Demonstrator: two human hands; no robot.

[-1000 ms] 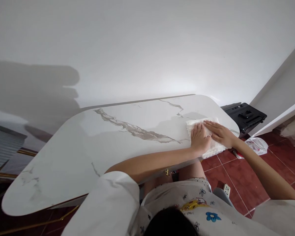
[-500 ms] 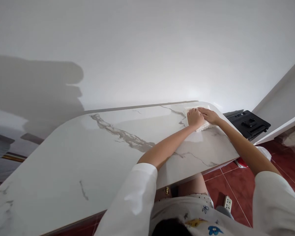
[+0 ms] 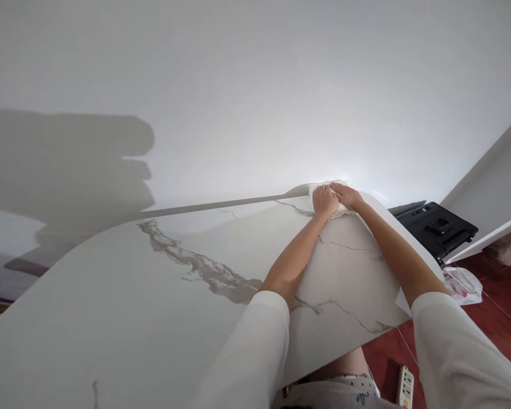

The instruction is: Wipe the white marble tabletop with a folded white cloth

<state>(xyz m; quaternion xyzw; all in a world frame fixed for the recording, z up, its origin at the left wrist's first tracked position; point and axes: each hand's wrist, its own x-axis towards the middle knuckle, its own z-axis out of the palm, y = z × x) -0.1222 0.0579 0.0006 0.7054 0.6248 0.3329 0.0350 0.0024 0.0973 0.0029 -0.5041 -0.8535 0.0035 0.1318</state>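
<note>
A white cloth (image 3: 339,212) lies at the far edge of the white marble-patterned table (image 3: 187,324), close to the wall. My left hand (image 3: 325,201) presses on the cloth's left part with its fingers curled into it. Right beside it, my right hand (image 3: 346,196) rests on the cloth, its fingers extended toward the left hand and lying flat. Both arms reach forward over the table's right half.
The white wall (image 3: 255,102) stands directly behind the table. Past the right edge are a black case (image 3: 440,227) and a clear plastic bag (image 3: 463,285). A power strip (image 3: 405,386) lies on the red tiled floor (image 3: 500,318).
Both hands and the cloth have moved away from me and slightly left, up to the table's far edge. The view has shifted a little, and the arms are straighter.
</note>
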